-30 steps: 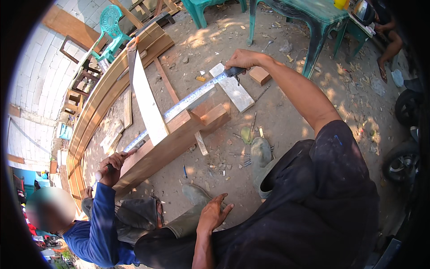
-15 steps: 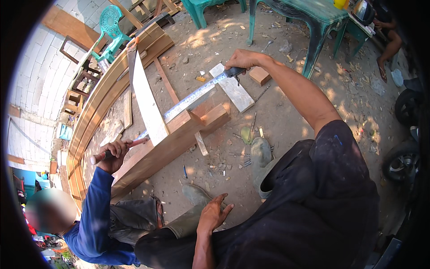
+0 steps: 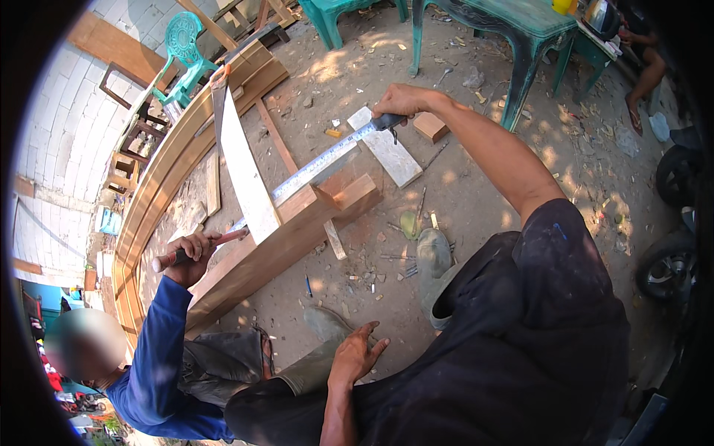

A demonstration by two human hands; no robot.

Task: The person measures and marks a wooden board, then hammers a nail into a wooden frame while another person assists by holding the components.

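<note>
My right hand (image 3: pixel 401 100) is closed around the dark case of a tape measure (image 3: pixel 387 121), with my arm stretched forward. From the case the white blade runs down and left beside a thick timber beam (image 3: pixel 253 260) and passes under a handsaw (image 3: pixel 249 175). The saw's wide blade catches bright light, and its orange handle lies at the upper end. Low in the middle, my left hand (image 3: pixel 357 355) hangs by my leg with fingers apart and nothing in it. At the left, a co-worker's hand (image 3: pixel 192 256) in a blue sleeve grips a reddish-handled tool (image 3: pixel 229 236).
A pale flat board (image 3: pixel 390 152) and a wooden block (image 3: pixel 431 127) lie near the tape case. Long curving planks (image 3: pixel 160 178) are stacked at the left. Green tables (image 3: pixel 506 30) and a green chair (image 3: pixel 184 52) stand behind. Wood chips and a blue pen (image 3: pixel 308 285) litter the dirt floor.
Hardly anything moves. The co-worker's tool has shifted slightly to the right, and the tape's blade lies at a slightly different tilt. My hands keep their places.
</note>
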